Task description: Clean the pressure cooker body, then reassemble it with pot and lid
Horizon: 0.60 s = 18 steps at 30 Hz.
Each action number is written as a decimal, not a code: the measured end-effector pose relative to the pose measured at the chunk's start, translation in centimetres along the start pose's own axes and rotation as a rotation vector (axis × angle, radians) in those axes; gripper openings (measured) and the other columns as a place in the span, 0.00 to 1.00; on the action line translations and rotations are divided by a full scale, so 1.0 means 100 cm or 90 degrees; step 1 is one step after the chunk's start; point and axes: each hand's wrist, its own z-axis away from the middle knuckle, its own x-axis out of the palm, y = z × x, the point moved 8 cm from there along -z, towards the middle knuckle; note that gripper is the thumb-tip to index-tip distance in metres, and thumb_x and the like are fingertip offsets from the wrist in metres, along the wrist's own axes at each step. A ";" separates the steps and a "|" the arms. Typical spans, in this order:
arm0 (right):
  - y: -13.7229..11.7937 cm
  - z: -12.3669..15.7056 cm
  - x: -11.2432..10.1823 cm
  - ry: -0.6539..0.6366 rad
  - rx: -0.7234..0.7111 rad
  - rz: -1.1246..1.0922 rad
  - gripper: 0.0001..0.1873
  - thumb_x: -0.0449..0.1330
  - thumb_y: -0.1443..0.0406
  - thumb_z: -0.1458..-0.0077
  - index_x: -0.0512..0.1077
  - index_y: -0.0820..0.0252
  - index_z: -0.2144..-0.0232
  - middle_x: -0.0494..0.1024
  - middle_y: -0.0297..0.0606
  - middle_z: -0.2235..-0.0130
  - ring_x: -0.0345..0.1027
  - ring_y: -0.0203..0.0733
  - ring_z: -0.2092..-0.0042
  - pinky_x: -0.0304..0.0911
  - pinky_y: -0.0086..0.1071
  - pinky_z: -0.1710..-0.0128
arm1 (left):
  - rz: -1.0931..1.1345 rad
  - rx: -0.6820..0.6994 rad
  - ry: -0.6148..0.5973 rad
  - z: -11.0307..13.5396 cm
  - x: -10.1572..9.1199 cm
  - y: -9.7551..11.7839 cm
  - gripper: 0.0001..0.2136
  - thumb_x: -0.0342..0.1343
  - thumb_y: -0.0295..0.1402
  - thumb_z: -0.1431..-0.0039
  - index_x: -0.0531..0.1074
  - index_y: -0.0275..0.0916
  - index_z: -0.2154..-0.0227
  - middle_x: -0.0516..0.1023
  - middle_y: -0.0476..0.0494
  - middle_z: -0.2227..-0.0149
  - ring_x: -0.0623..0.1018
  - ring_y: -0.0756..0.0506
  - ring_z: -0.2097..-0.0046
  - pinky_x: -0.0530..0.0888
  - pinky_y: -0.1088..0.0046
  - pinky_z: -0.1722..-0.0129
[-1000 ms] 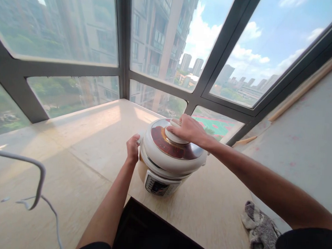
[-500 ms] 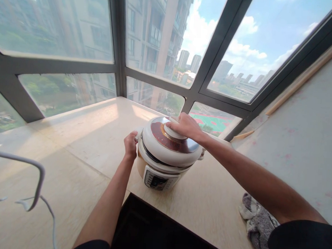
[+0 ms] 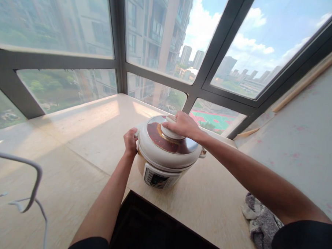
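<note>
A white electric pressure cooker (image 3: 161, 164) with a dark red lid top (image 3: 165, 141) and a front control panel stands on a pale stone window ledge (image 3: 79, 150). My right hand (image 3: 184, 126) is closed over the round white knob at the lid's centre. My left hand (image 3: 130, 141) grips the cooker's left side handle. The lid sits level on the pot.
Large windows with dark frames (image 3: 201, 82) rise right behind the cooker. A grey cloth (image 3: 260, 224) lies on the ledge at the right, by a pale wall (image 3: 305, 145). A white cable (image 3: 31, 184) hangs at the left. A dark recess (image 3: 156, 230) opens at the ledge's near edge.
The lid, lifted slightly with a dark gap half a second ago, now sits down on the pot. Both hands keep their hold. The view shifted a little.
</note>
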 end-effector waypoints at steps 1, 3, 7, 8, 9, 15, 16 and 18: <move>-0.001 0.000 0.002 -0.003 -0.008 0.003 0.33 0.61 0.42 0.47 0.71 0.62 0.54 0.79 0.54 0.50 0.75 0.59 0.51 0.65 0.38 0.63 | -0.001 0.002 0.006 0.001 0.000 0.002 0.14 0.58 0.40 0.55 0.58 0.42 0.83 0.56 0.55 0.82 0.58 0.52 0.78 0.59 0.75 0.78; -0.001 -0.001 0.004 -0.003 -0.018 0.008 0.33 0.61 0.42 0.47 0.70 0.63 0.53 0.78 0.55 0.48 0.74 0.59 0.50 0.66 0.39 0.61 | -0.004 0.005 0.016 0.003 0.000 0.005 0.14 0.57 0.39 0.55 0.57 0.42 0.84 0.56 0.55 0.82 0.57 0.52 0.78 0.58 0.75 0.78; -0.001 -0.003 0.004 -0.045 -0.030 0.001 0.34 0.60 0.41 0.45 0.70 0.64 0.51 0.78 0.56 0.47 0.73 0.59 0.50 0.66 0.39 0.59 | 0.000 -0.001 0.020 0.006 0.004 0.010 0.15 0.58 0.37 0.53 0.56 0.42 0.84 0.54 0.55 0.82 0.56 0.53 0.78 0.57 0.75 0.79; -0.002 -0.004 0.004 -0.070 -0.036 0.001 0.34 0.60 0.42 0.45 0.69 0.64 0.49 0.78 0.55 0.47 0.74 0.58 0.50 0.66 0.39 0.58 | 0.001 -0.004 0.024 0.007 0.005 0.010 0.16 0.58 0.37 0.52 0.56 0.42 0.84 0.54 0.55 0.83 0.56 0.53 0.79 0.57 0.75 0.79; -0.004 -0.004 0.003 -0.098 -0.045 0.005 0.34 0.60 0.43 0.44 0.68 0.64 0.48 0.78 0.55 0.47 0.74 0.57 0.50 0.66 0.39 0.58 | 0.003 -0.008 0.030 0.008 0.005 0.011 0.16 0.58 0.37 0.51 0.56 0.42 0.84 0.54 0.55 0.83 0.55 0.53 0.79 0.56 0.75 0.80; -0.017 -0.009 0.004 -0.199 -0.122 0.062 0.29 0.58 0.47 0.40 0.68 0.62 0.46 0.77 0.52 0.45 0.73 0.55 0.51 0.66 0.38 0.57 | 0.002 -0.019 0.036 0.014 0.008 0.016 0.19 0.59 0.38 0.47 0.54 0.42 0.84 0.52 0.56 0.83 0.55 0.53 0.80 0.55 0.74 0.81; -0.016 -0.010 0.005 -0.195 -0.125 0.065 0.29 0.58 0.47 0.40 0.68 0.62 0.47 0.77 0.52 0.45 0.73 0.55 0.50 0.66 0.38 0.57 | -0.002 -0.021 0.035 0.014 0.008 0.017 0.20 0.59 0.38 0.47 0.53 0.42 0.84 0.52 0.56 0.83 0.54 0.53 0.80 0.54 0.74 0.81; -0.014 -0.011 0.006 -0.162 -0.131 0.058 0.29 0.58 0.46 0.41 0.70 0.62 0.49 0.78 0.52 0.46 0.73 0.55 0.50 0.66 0.38 0.57 | -0.011 -0.022 0.039 0.015 0.008 0.018 0.19 0.58 0.36 0.48 0.53 0.42 0.84 0.52 0.56 0.83 0.54 0.53 0.80 0.53 0.74 0.81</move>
